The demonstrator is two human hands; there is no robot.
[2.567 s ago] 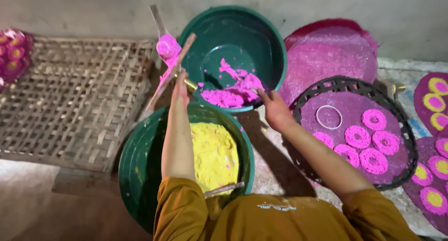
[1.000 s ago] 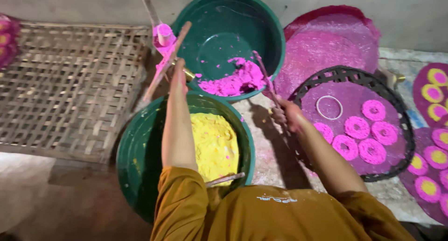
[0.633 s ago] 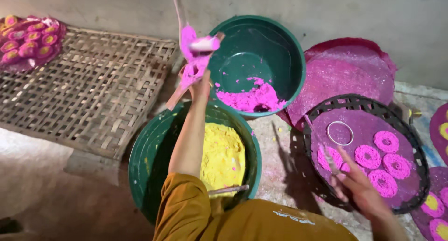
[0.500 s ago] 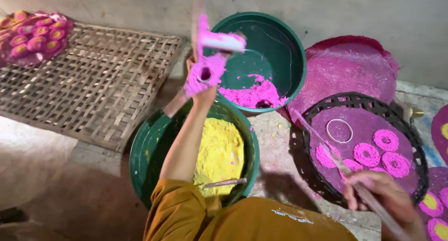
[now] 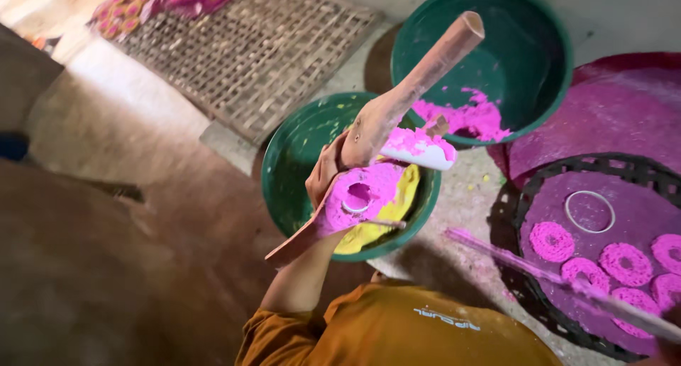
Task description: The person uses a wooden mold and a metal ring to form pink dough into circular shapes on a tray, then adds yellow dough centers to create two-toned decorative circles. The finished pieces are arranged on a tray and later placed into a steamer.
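My left hand (image 5: pixel 323 174) grips a long wooden paddle (image 5: pixel 397 103) and holds it tilted up close to the camera. On its flat end lies a ring of pink paste (image 5: pixel 362 192), with a white scraper piece (image 5: pixel 418 150) smeared pink just above it. Below the paddle stands a green bowl (image 5: pixel 291 167) of yellow paste (image 5: pixel 394 203). A thin stick (image 5: pixel 539 270) coated in pink runs to the lower right corner, where only a sliver of my right hand (image 5: pixel 670 355) shows, holding it over a black round tray (image 5: pixel 638 171) of pink rings (image 5: pixel 624 263).
A second green bowl (image 5: pixel 546 40) with pink paste (image 5: pixel 461 118) stands behind. A white ring mould (image 5: pixel 589 210) lies on the tray's purple lining. A pink-stained round lid (image 5: pixel 603 118) sits behind the tray. A woven bamboo mat (image 5: pixel 248 47) and more finished rings (image 5: pixel 135 11) lie at the upper left.
My left hand has lifted the paddle from the pink bowl up toward the camera, now carrying a pink ring. My right hand has moved with the stick from the bowl over the black tray.
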